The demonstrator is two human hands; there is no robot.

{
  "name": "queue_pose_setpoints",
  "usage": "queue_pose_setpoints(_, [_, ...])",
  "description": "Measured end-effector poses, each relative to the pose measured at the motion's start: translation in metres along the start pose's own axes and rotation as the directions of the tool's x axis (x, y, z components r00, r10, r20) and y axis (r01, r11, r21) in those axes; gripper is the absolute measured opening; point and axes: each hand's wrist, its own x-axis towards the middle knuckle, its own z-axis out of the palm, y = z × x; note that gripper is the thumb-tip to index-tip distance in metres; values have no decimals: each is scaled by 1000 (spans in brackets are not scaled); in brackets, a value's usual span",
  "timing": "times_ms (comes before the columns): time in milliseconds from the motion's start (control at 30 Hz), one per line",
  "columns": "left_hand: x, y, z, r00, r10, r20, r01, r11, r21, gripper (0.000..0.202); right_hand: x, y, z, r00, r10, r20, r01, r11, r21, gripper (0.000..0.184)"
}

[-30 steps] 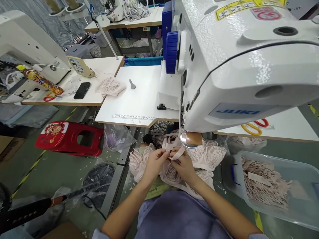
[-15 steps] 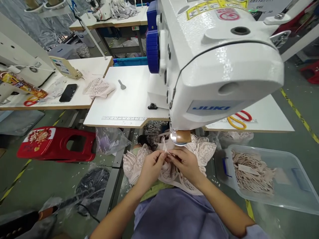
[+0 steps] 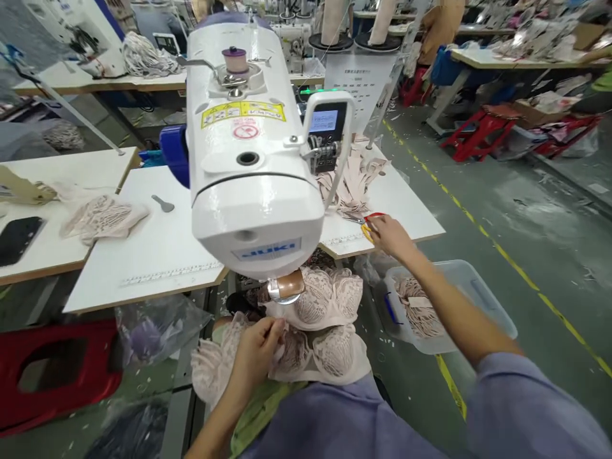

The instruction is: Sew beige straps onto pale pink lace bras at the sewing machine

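Head-worn view, facing forward and down, from near edge of white flat counter [image 3: 138,239], close to glossy white sewing machine [image 3: 258,207]

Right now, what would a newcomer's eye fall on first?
Probably the big white sewing machine, standing near the center. Below it, the left hand appears to pinch part of the pale lace bras. Off to the right, the right hand is at the red-and-yellow-handled scissors near the tabletop's front edge.

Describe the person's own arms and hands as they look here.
The left hand and right hand are bare, with no gloves or wristwear visible. A loose, muted bluish-purple sleeve ends near the right elbow; the left sleeve is out of view.
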Motion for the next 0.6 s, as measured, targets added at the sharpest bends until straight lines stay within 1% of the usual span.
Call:
queue_pose_setpoints(67, [1, 4, 1, 999, -30, 26, 31, 998, -47, 42, 10, 8, 0, 999, -23, 49, 24, 1000, -13, 40])
queue_pose_setpoints(133, [1, 8, 0, 997, -43, 63, 49, 995, -87, 40, 13, 9, 0, 994, -56, 92, 61, 997, -52, 41])
queue_pose_setpoints(200, [1, 10, -2, 995, -54, 82, 65, 989, -132, 39, 11, 7, -3, 988, -73, 133, 90, 988, -123, 42])
queue_pose_setpoints(300, [-2, 12, -4, 993, -80, 87, 96, 974, -204, 39, -6, 6, -14, 987, -11, 158, 40, 981, -188, 37])
queue_pose_setpoints(333, [-3, 13, -5, 992, -90, 88, 108, 967, -232, 39, -17, 5, -19, 988, 5, 157, 23, 984, -177, 35])
queue_pose_setpoints(400, [-6, 15, -7, 988, -115, 101, 141, 944, -300, 39, -48, 3, -25, 989, 11, 147, 5, 995, -103, 32])
queue_pose_setpoints(433, [-7, 16, -7, 986, -127, 111, 158, 927, -341, 39, -68, 0, -26, 989, -32, 146, 30, 999, 16, 32])
queue_pose_setpoints(467, [-8, 17, -7, 983, -137, 123, 175, 906, -386, 39, -89, -5, -26, 993, -21, 115, 6, 991, 131, 30])
queue_pose_setpoints(533, [-9, 17, -7, 977, -148, 151, 203, 860, -468, 39, -132, -22, -23, 991, -116, 62, 88, 936, 342, 23])
queue_pose_setpoints(567, [-9, 17, -7, 975, -150, 161, 212, 840, -500, 39, -152, -34, -21, 978, -196, 78, 146, 896, 420, 22])
queue_pose_setpoints(600, [-9, 17, -6, 974, -153, 167, 219, 825, -522, 39, -169, -48, -18, 954, -290, 75, 221, 850, 478, 25])
